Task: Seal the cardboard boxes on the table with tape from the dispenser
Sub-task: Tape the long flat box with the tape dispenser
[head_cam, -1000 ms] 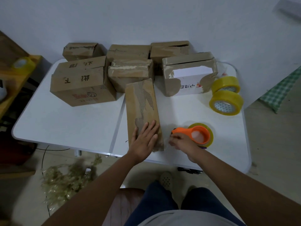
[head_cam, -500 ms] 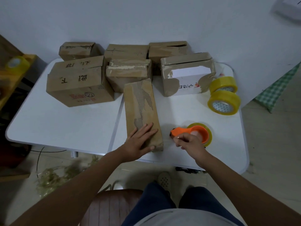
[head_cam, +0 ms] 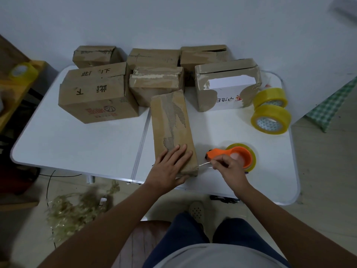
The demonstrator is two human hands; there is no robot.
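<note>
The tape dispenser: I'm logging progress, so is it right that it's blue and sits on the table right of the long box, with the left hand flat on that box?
Not quite: the head view shows an orange tape dispenser, not blue. The rest stands.

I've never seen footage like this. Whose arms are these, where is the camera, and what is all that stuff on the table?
No machine here: a person wears a wide-angle camera on the head, looking down at their own two arms. The left hand lies flat on a long cardboard box, steadying it on the white table. The right hand pinches a strip of clear tape drawn from the orange tape dispenser toward the box's near end. Six more worn boxes sit further back, the largest at the left. Two yellow tape rolls wait at the right edge.
</note>
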